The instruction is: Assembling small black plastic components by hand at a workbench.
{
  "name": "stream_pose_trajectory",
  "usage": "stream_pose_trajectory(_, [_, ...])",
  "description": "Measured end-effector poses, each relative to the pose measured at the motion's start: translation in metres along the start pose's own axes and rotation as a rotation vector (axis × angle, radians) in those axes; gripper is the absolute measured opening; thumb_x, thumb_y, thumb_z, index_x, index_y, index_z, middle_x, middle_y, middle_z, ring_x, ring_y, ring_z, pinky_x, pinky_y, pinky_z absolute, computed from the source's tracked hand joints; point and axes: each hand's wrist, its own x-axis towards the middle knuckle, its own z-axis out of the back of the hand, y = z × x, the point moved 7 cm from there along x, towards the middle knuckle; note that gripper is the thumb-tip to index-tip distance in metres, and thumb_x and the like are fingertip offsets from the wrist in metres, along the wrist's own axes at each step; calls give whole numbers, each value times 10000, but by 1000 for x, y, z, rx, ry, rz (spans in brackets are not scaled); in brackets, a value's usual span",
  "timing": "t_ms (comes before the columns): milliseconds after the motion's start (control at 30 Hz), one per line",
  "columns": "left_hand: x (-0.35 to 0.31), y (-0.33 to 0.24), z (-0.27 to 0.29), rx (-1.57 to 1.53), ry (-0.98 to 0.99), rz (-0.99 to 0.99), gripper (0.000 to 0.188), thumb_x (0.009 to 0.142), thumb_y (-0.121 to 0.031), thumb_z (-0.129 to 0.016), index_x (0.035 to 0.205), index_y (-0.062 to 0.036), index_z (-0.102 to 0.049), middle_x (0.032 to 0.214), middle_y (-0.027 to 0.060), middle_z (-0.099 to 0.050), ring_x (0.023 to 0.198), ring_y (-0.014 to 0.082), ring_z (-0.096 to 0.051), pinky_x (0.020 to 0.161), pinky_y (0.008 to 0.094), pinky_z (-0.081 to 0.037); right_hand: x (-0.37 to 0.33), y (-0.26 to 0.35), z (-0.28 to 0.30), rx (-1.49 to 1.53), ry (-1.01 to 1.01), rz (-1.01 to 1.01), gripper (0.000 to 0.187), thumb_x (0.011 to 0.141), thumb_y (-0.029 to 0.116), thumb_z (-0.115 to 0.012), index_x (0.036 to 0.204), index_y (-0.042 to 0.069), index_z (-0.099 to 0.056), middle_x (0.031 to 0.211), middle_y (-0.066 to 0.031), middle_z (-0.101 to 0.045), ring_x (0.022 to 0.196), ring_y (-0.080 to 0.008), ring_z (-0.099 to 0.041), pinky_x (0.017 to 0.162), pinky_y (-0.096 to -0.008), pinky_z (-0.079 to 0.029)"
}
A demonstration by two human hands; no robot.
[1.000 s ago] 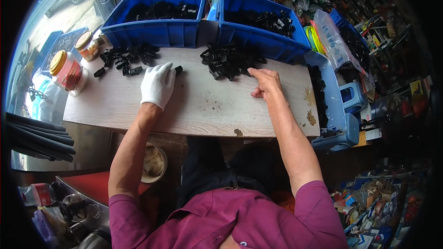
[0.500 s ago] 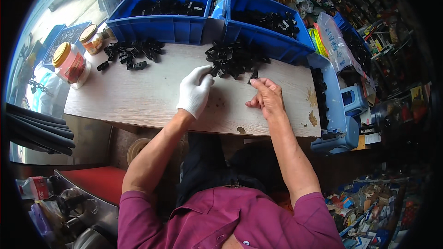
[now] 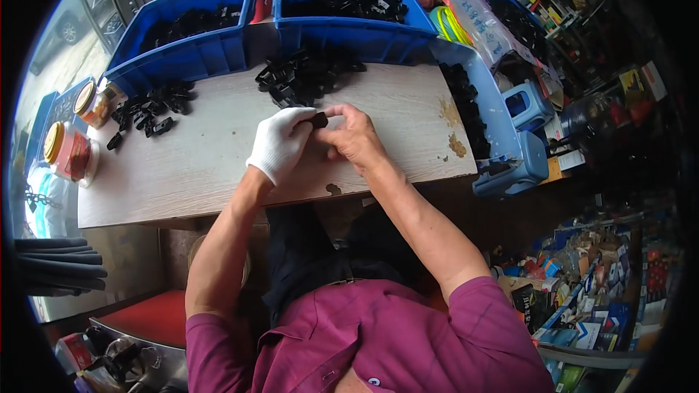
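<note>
My left hand (image 3: 279,144), in a white knit glove, is closed on a small black plastic part (image 3: 318,121) above the pale wooden table (image 3: 211,160). My bare right hand (image 3: 357,140) meets it from the right, thumb and fingertips closed on the same part. Fingers cover much of the piece, so its exact kind cannot be made out. Just beyond my hands lies a heap of similar black parts (image 3: 295,81). A smaller scattered group of black pieces (image 3: 149,108) rests at the table's left end.
Two blue bins (image 3: 186,58) (image 3: 357,38) holding black parts line the far edge. Two yellow-lidded jars (image 3: 69,156) (image 3: 92,105) stand at the left. A lighter blue tub (image 3: 502,113) with black parts adjoins the right edge, beside a blue stool (image 3: 526,104).
My hands were apart, each with a dark piece at its fingertips; now they have come together around a black part, nearer me than the heap. The whole view has swung round.
</note>
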Motion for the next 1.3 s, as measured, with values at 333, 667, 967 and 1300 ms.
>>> stream_pose_trajectory(333, [-20,-25,3,621,150,-360,302,854,-111,-632,1153,-106,-678,1116,62,-707,986,302,-671,837,415,-519,10,3,-21,-395,174,-168,403,790,40,-711,1192,12,-711,724,-142,-718,490,-204,-672,513,-335,-579])
stream_pose_trajectory(667, [-27,-21,7,633,123,-368,274,844,-169,-631,1110,-132,-688,1078,31,-704,1023,272,-666,835,427,-523,3,1,-17,-308,129,-177,362,813,18,-709,1175,15,-704,644,-14,-609,451,-101,-553,424,-301,-521])
stream_pose_trajectory(967, [-22,-24,84,667,-333,-230,384,853,-7,-630,1227,-86,-669,1183,133,-691,1054,371,-636,887,448,-533,-5,1,5,-186,16,-148,368,841,115,-806,1132,-44,-647,666,-53,-628,412,-118,-525,435,-306,-535])
stream_pose_trajectory(1300, [-29,92,193,1201,-218,254,202,926,-114,-588,1095,-126,-697,1004,121,-738,949,375,-667,793,474,-572,-15,0,157,101,-412,-162,313,855,188,-823,1044,56,-611,499,11,-453,412,-162,-539,521,-425,-621])
